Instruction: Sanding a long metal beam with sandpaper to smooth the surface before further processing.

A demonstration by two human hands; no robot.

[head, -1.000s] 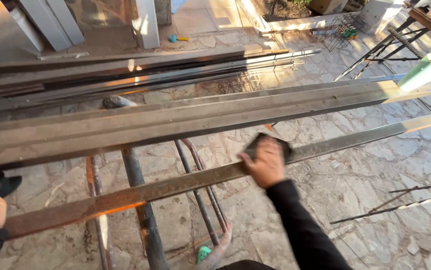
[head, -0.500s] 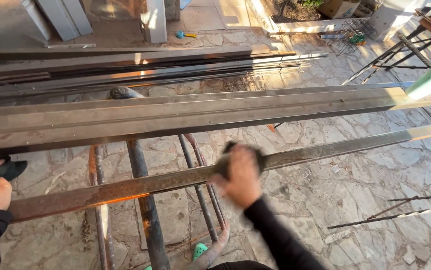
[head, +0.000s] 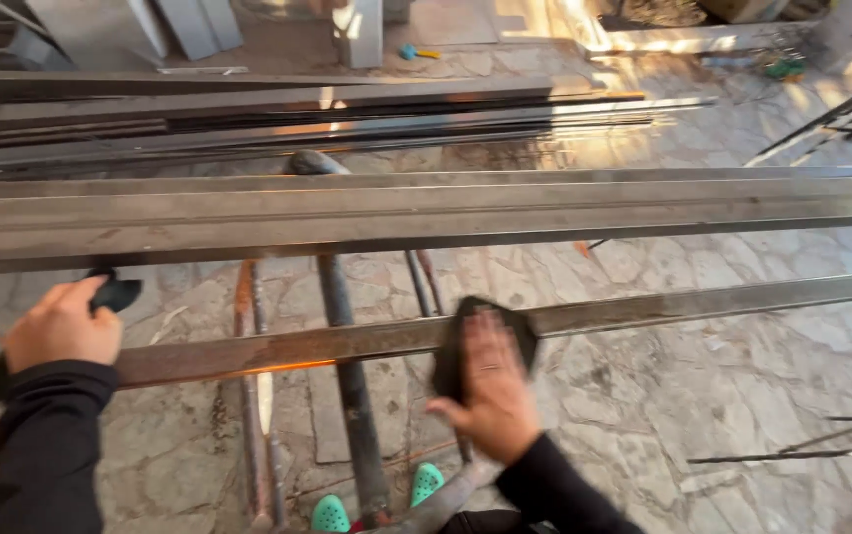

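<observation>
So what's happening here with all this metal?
A person stands over a long rusty metal bar laid across a stand. The right hand presses a dark cloth flat onto the bar, while the left hand grips the bar farther along with another dark rag. Wider steel beams lie just beyond it, with more bars stacked on the stone floor.
</observation>
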